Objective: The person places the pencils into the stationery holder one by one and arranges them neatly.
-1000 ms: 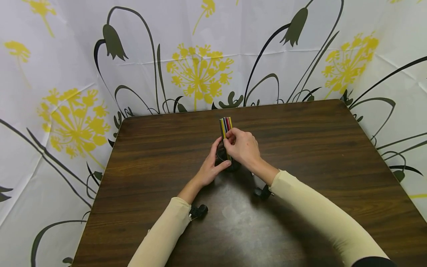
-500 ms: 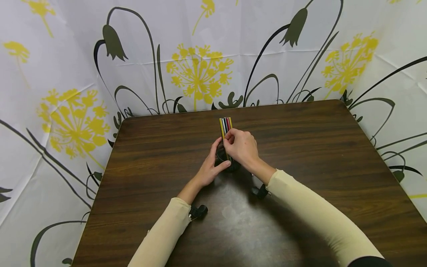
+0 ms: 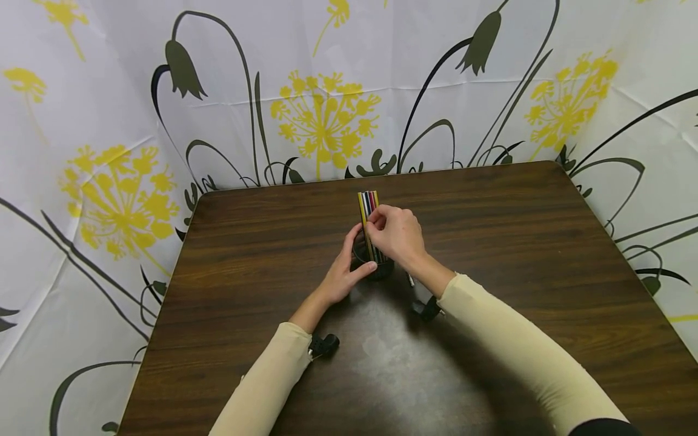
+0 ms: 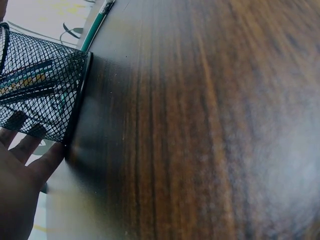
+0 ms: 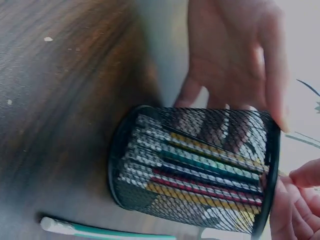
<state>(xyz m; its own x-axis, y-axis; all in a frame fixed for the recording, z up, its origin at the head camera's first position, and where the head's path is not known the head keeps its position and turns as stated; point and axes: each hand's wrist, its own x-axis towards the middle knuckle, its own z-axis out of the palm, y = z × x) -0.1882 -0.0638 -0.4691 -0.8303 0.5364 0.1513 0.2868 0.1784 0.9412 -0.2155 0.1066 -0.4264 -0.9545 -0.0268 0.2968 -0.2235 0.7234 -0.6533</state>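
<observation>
A black mesh pencil cup point(image 3: 382, 270) stands upright on the wooden table. My left hand point(image 3: 343, 272) holds it from the left, thumb in front near the rim and fingers round the far side. Several striped pencils point(image 3: 366, 209) in yellow, white, dark and red stand in the cup side by side. Through the mesh in the right wrist view, the pencils point(image 5: 200, 175) reach down near the cup's base. My right hand point(image 3: 399, 235) pinches the bunch above the rim with thumb and fingers. Its fingertips partly hide the pencils in the head view.
A green-and-white pencil point(image 5: 110, 233) lies on the table beside the cup. In the head view only its pale end point(image 3: 411, 280) shows, below the right hand. The brown table point(image 3: 245, 266) ends at a white flowered cloth point(image 3: 229, 133) behind.
The pencils have shifted slightly in my right hand's pinch, and their white and dark stripes show more. More of the loose pencil's end is visible. The left hand stays put.
</observation>
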